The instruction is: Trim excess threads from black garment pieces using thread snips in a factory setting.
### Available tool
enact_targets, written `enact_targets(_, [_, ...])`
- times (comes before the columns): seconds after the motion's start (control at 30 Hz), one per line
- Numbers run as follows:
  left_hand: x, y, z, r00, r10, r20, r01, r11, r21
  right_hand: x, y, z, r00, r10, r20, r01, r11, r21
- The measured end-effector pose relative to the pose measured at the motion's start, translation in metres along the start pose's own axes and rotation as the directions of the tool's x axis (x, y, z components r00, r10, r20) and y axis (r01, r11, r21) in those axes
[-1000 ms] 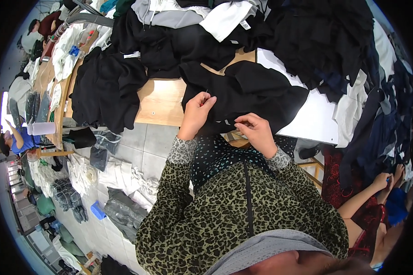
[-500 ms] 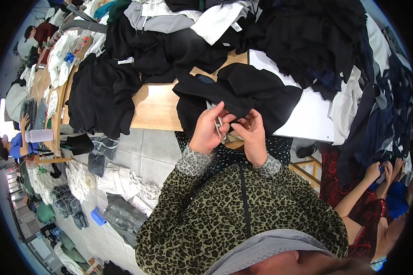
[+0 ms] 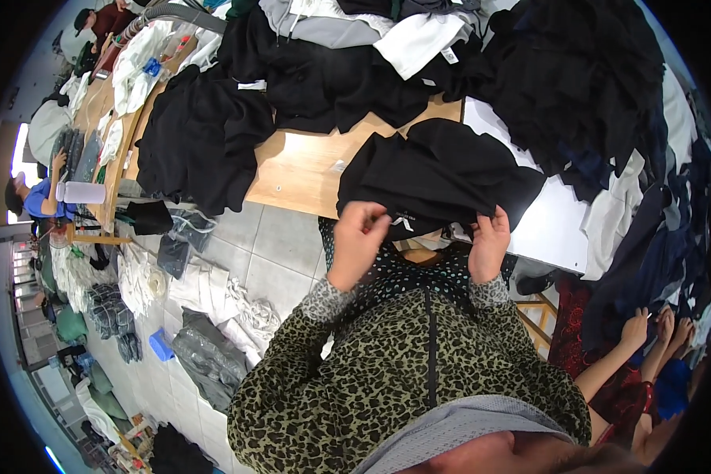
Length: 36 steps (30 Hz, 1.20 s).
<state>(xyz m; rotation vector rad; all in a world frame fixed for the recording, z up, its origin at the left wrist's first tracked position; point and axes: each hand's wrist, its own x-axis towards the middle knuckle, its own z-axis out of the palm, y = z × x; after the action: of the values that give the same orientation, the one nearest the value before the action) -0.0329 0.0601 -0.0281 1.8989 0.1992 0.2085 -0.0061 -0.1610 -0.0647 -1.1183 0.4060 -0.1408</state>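
Note:
A black garment [image 3: 442,170] lies bunched at the near edge of the table, part of it hanging over my lap. My right hand [image 3: 490,243] pinches its near edge, thumb against fingers. At the left end of that edge, my left hand [image 3: 359,243] is closed with curled fingers; what it holds, if anything, is hidden behind them. Between the two hands a small white mark or tag [image 3: 404,223] shows on the black cloth. No metal tool is visible in either hand.
Black garments pile at the left [image 3: 205,142] and far right [image 3: 577,79] of the wooden table [image 3: 292,170]. Grey and white clothes [image 3: 423,43] lie at the back. Bagged clothes [image 3: 205,355] lie on the floor. Another person's hands [image 3: 636,328] are at the right.
My hands have moved apart, the right one farther right along the garment's edge. The metal snips seen in my left hand no longer show. The garment's near edge is spread wider.

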Motion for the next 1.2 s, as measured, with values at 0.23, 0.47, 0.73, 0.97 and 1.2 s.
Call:
enact_targets(0.23, [0.041, -0.018, -0.008, 0.945, 0.27, -0.186, -0.191, 0.915, 0.356, -0.008, -0.012, 0.017, 0.841, -0.52, 0.15, 0.449, 0.514, -0.731])
enact_targets(0.47, [0.066, -0.018, -0.004, 0.952, 0.292, -0.096, -0.25, 0.918, 0.308, -0.018, -0.02, 0.069, 0.522, -0.431, 0.736, 0.793, -0.071, -0.604])
enact_targets(0.73, [0.046, 0.025, 0.006, 0.982, 0.152, 0.114, -0.134, 0.979, -0.155, 0.008, -0.025, 0.094, 0.614, -0.354, 0.706, 0.786, 0.362, -0.502])
enact_targets(0.97, [0.053, 0.035, -0.004, 0.898, -0.18, 0.402, 0.378, 0.784, -0.493, 0.021, -0.048, 0.067, 0.84, 0.225, 0.494, -0.061, 0.943, -0.326])
enact_targets(1.2, [0.052, 0.033, 0.002, 0.896, -0.203, 0.394, 0.407, 0.727, -0.553, 0.024, -0.042, 0.055, 0.862, 0.207, 0.463, -0.128, 0.972, -0.196])
